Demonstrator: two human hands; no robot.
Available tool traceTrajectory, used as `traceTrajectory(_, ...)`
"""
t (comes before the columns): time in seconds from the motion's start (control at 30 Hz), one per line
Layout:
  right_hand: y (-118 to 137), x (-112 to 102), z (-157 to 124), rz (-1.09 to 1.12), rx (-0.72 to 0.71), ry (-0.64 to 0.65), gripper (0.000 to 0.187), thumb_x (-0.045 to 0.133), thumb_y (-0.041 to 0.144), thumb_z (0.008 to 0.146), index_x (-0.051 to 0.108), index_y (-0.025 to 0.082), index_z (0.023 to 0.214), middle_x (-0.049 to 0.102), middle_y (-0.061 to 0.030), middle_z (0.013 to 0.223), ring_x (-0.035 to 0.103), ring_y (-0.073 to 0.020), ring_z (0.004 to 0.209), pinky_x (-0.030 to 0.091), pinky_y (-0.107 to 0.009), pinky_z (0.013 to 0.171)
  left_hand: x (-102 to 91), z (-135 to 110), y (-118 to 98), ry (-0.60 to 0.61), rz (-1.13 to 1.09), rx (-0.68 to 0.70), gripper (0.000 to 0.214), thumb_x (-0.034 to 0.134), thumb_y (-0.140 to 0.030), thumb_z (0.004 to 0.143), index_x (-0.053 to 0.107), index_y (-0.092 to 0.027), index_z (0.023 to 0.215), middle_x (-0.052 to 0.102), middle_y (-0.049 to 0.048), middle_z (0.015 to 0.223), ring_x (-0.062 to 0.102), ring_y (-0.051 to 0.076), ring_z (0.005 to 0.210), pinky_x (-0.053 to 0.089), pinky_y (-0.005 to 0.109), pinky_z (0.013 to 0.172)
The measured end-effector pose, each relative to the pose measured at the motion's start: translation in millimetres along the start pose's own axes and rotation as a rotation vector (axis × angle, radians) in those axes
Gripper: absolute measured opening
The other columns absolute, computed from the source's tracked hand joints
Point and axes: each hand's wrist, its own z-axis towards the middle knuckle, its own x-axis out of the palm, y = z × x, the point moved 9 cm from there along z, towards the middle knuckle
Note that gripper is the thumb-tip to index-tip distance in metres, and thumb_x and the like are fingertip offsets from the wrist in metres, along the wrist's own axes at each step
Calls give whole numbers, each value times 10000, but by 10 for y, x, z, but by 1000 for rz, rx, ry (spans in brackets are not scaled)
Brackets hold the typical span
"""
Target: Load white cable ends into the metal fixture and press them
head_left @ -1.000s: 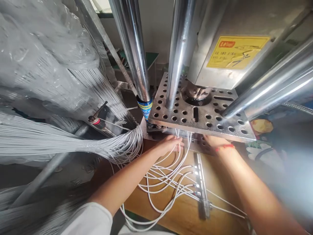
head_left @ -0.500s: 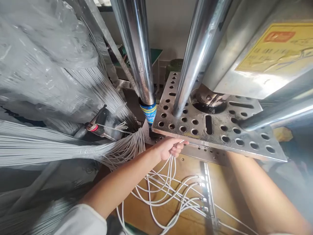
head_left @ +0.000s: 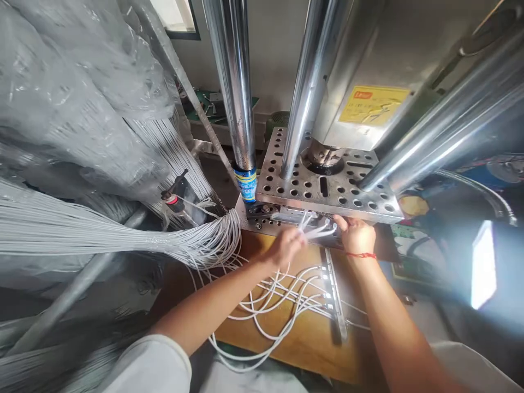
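Observation:
My left hand point(head_left: 286, 248), slightly blurred, is closed around several white cables point(head_left: 317, 233) just in front of the machine's lower opening. Their ends lie at a metal mould point(head_left: 295, 215) below the perforated steel plate point(head_left: 311, 202). My right hand point(head_left: 358, 238), with a red string on its wrist, is at the front right edge under that plate. Its fingers are curled by the cable ends, and what they grip is hidden. On the wooden board point(head_left: 266, 338) rests a metal strip point(head_left: 336, 297) with more white cables fitted along it.
A thick bundle of white cables point(head_left: 123, 234) comes in from the left. Chrome columns point(head_left: 235, 82) rise through the machine, one with a blue-and-yellow can point(head_left: 246, 185) at its foot. Plastic-wrapped cables point(head_left: 82, 98) hang at upper left. A green table point(head_left: 204, 106) stands behind.
The left hand has brought the cable ends to the mould under the plate. The right hand, hidden beneath the plate before, now shows at its front edge. The view has shifted.

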Motion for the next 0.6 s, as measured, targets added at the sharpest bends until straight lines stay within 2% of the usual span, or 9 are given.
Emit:
traceTrajectory(0.1, -6, -54, -62, -29, 118, 23, 554, 307, 540, 831, 629, 91, 865, 620, -152, 757, 560, -222, 695, 331, -275, 571, -26, -128, -7, -58, -115, -68, 316, 353, -415, 817, 479, -168, 665, 325, -52, 478, 267, 69, 436, 209, 208, 446)
traceTrajectory(0.2, -18, -78, -53, -16, 177, 55, 547, 307, 541, 829, 633, 102, 821, 619, -146, 731, 554, -203, 650, 301, -257, 543, 53, -257, -130, -5, -136, -28, 256, 449, -390, 788, 491, -163, 677, 389, -37, 502, 308, 70, 466, 240, 212, 463)
traceTrajectory(0.27, -89, -92, -65, 5, 191, 71, 552, 304, 541, 830, 632, 101, 772, 614, -146, 705, 544, -190, 617, 294, -254, 531, 8, -336, -185, -12, -236, -10, 249, 471, -386, 783, 474, -162, 676, 373, -46, 507, 285, 55, 448, 233, 199, 448)
traceTrajectory(0.33, -238, -104, -141, 33, 215, 93, 594, 258, 549, 836, 623, 102, 695, 603, -146, 664, 530, -179, 585, 291, -252, 514, -152, -420, -163, -78, -427, -15, 265, 460, -391, 792, 436, -165, 656, 306, -66, 491, 226, 39, 410, 196, 181, 414)
traceTrajectory(0.4, -420, -111, -289, 63, 233, 118, 633, 198, 546, 844, 607, 110, 636, 589, -142, 628, 518, -169, 562, 295, -247, 501, -390, -525, -24, -209, -685, -63, 256, 424, -362, 813, 394, -170, 647, 221, -83, 478, 165, 33, 382, 155, 167, 389)
traceTrajectory(0.5, -651, -71, -581, 87, 241, 158, 597, 194, 494, 858, 593, 121, 617, 575, -130, 597, 511, -162, 541, 300, -247, 495, -692, -677, 267, -380, -1013, -240, 221, 361, -286, 834, 365, -167, 647, 190, -85, 481, 182, 33, 367, 182, 150, 384)
traceTrajectory(0.57, -737, -2, -752, 81, 242, 184, 556, 216, 464, 859, 588, 129, 615, 574, -122, 591, 511, -165, 535, 301, -252, 493, -889, -684, 329, -433, -1091, -361, 209, 339, -238, 830, 360, -161, 637, 232, -76, 485, 236, 34, 370, 224, 150, 392)
traceTrajectory(0.6, -756, 34, -816, 70, 243, 193, 545, 221, 457, 857, 586, 131, 617, 573, -120, 589, 512, -170, 534, 302, -257, 493, -1026, -633, 286, -446, -1090, -374, 196, 345, -212, 820, 362, -158, 632, 253, -71, 487, 257, 35, 374, 236, 152, 395)
